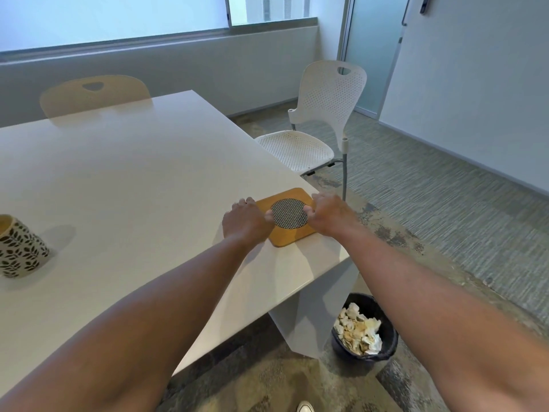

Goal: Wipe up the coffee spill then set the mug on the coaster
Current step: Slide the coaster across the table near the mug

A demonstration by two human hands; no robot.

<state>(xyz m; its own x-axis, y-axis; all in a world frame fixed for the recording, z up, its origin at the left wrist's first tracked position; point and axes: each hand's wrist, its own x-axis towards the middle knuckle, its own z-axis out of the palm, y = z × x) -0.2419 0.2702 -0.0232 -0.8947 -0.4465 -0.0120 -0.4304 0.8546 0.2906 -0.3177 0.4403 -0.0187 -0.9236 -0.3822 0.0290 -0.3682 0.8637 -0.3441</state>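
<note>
A square wooden coaster (289,237) with a round dark mesh centre lies flat near the table's right corner. My left hand (245,223) grips its left edge and my right hand (329,214) grips its right edge, thumbs touching the mesh disc. A white mug (19,248) with a dark leaf pattern stands upright at the far left of the white table (133,179), well apart from both hands. No coffee spill shows on the tabletop.
A dark waste bin (364,331) with crumpled stained paper towels sits on the floor below the table's corner. One white perforated chair (320,120) stands right of the table; another chair (95,95) is behind its far edge.
</note>
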